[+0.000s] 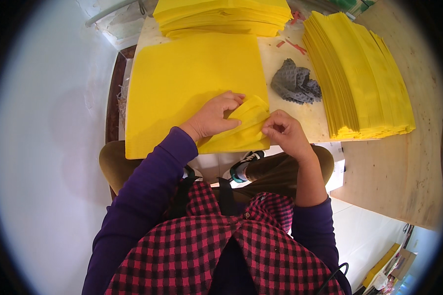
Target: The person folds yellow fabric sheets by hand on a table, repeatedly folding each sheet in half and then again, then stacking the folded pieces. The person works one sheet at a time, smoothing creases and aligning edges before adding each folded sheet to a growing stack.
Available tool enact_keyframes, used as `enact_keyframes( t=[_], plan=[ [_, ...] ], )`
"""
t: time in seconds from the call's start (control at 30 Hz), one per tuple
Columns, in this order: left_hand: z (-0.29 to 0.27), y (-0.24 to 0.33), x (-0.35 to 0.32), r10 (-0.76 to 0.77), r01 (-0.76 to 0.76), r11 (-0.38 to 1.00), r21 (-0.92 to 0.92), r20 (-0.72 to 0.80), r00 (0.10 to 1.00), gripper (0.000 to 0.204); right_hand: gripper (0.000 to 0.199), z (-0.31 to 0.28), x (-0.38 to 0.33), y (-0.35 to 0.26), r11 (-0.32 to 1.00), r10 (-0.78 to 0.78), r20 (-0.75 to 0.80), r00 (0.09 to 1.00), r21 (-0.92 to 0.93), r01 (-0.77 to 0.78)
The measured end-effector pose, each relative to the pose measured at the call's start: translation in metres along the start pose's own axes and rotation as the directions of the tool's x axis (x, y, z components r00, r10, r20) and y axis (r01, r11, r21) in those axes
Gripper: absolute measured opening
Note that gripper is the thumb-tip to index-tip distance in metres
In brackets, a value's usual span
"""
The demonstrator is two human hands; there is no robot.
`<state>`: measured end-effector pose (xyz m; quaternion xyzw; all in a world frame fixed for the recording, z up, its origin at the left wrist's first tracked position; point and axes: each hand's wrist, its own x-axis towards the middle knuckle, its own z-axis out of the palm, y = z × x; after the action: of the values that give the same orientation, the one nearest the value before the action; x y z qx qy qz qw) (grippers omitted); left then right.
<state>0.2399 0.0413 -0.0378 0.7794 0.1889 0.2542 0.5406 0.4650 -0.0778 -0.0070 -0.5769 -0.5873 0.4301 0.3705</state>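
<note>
A large yellow cloth sheet (182,73) lies flat on the table before me, its near right corner lifted into a loose, creased fold (248,118). My left hand (214,115) rests on the sheet beside this fold, thumb and fingers apart. At the sheet's right edge, my right hand (288,135) pinches the folded cloth between thumb and forefinger. Whether the fold is one layer or more, I cannot tell.
A thick stack of yellow cloth (221,17) sits at the back, and another stack (359,73) at the right. Between them and the sheet lie a crumpled grey cloth (295,81) and red scraps (295,46). A white wall (49,123) rises at the left.
</note>
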Motion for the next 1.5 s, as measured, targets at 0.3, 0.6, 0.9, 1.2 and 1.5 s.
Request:
enact_keyframes(
  t=[0.3,0.6,0.9,1.2,1.5],
  plan=[
    [-0.002,0.003,0.0,0.01,-0.01,1.0,0.03,0.003,1.0,0.021,0.008,0.006,0.006,-0.013,0.95,0.178,0.004,0.984,0.26,-0.173],
    [-0.003,0.001,0.0,0.034,-0.035,0.998,0.061,0.015,0.999,0.019,0.014,0.015,0.005,0.0,0.897,0.182,-0.014,0.983,0.412,-0.16],
    [-0.002,0.001,0.0,0.037,-0.038,0.996,0.082,0.006,0.999,0.018,0.014,0.02,0.001,-0.004,0.892,0.206,-0.059,0.977,0.422,-0.162],
    [-0.002,0.002,0.001,0.061,-0.06,0.994,0.095,-0.002,0.998,0.015,0.016,0.018,-0.011,-0.006,0.927,0.154,-0.123,0.98,0.361,-0.101],
    [-0.001,0.0,0.001,0.053,-0.051,0.996,0.071,-0.019,0.998,0.025,0.02,0.019,-0.03,-0.003,0.86,0.175,-0.089,0.98,0.498,-0.109]
  ],
)
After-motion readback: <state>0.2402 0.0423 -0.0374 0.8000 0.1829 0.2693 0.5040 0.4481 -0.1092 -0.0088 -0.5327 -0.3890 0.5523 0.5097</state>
